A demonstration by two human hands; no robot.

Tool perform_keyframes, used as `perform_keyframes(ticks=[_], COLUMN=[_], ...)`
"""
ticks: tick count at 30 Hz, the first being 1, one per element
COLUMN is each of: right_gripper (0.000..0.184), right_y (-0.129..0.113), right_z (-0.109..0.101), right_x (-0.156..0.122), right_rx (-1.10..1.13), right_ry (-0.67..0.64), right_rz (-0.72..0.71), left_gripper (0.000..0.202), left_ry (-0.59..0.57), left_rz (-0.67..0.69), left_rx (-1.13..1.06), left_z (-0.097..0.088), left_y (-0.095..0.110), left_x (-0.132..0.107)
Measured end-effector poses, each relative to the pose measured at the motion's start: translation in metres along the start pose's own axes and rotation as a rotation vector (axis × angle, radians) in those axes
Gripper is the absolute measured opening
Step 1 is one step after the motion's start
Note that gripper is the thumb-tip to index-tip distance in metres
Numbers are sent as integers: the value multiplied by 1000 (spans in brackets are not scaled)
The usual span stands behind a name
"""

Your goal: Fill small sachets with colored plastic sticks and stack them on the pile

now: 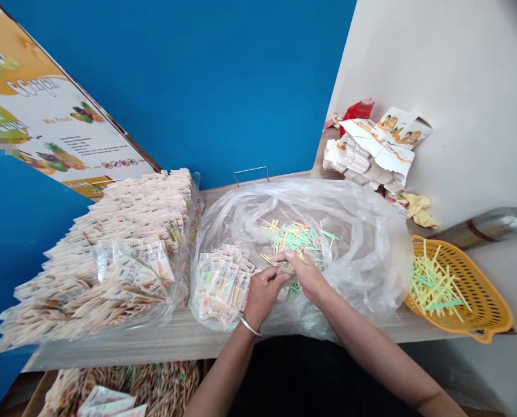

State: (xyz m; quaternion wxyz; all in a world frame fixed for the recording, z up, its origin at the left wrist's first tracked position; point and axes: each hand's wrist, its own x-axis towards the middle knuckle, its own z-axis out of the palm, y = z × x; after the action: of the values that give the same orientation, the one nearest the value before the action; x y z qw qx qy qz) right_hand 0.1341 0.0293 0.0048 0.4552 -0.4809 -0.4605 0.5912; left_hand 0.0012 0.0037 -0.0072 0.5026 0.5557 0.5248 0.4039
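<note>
Pale, patterned packet [286,269]; thin sticks [299,236] — green, yellow, pink.

Bright, even light on my tabletop [154,350], dimmer w/ shadow below; glare on clear plastic bag [371,249] & metal cylinder [497,226]. Wide-angle stretch at edges, top R corner dark, pixelated patch [2,142] far L. Detail b/w my L hand [262,292] & R hand [308,275] too soft to make out

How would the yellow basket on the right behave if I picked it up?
The yellow basket would probably feel light for its size, since its walls are full of slots. It likely keeps its shape, as the rim curves without sagging. The sticks lie loose inside, so they might spill if it tipped.
</note>
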Motion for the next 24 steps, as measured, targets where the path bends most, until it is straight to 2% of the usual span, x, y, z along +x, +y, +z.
perform_keyframes(ticks=[4,7,10,12,14,16,18,20,22,24], right_gripper=[53,52,42,31,23,21,23,31,42,53], right_y=[-14,-23,-23,-17,-9,-2,3,6,8,11], right_z=[-5,-13,-22,-24,-18,-4,12,23,26,22], right_x=[-4,-4,2,9,18,26,33,38,40,41], right_rx=[-189,-222,-361,-644,-994,-1285,-1471,-1560,-1585,-1594], right_ry=[-157,-153,-40,13,12,-17,-22,19,83,128], right_rz=[-142,-219,-261,-276,-272,-253,-237,-231,-221,-206], left_gripper=[22,24,28,30,31,32,32,31,31,31], left_ry=[-53,-28,140,358,582,726,766,752,730,739], left_rz=[15,2,18,38,63,89,113,135,162,192], left_rx=[-149,-200,-54,99,243,379,502,592,654,716], left_z=[5,3,-15,-35,-57,-75,-89,-97,-100,-98], left_y=[1,3,2,-2,-11,-24,-39,-51,-56,-52], left_x=[-2,-9,-23,-31,-35,-32,-26,-21,-18,-19])
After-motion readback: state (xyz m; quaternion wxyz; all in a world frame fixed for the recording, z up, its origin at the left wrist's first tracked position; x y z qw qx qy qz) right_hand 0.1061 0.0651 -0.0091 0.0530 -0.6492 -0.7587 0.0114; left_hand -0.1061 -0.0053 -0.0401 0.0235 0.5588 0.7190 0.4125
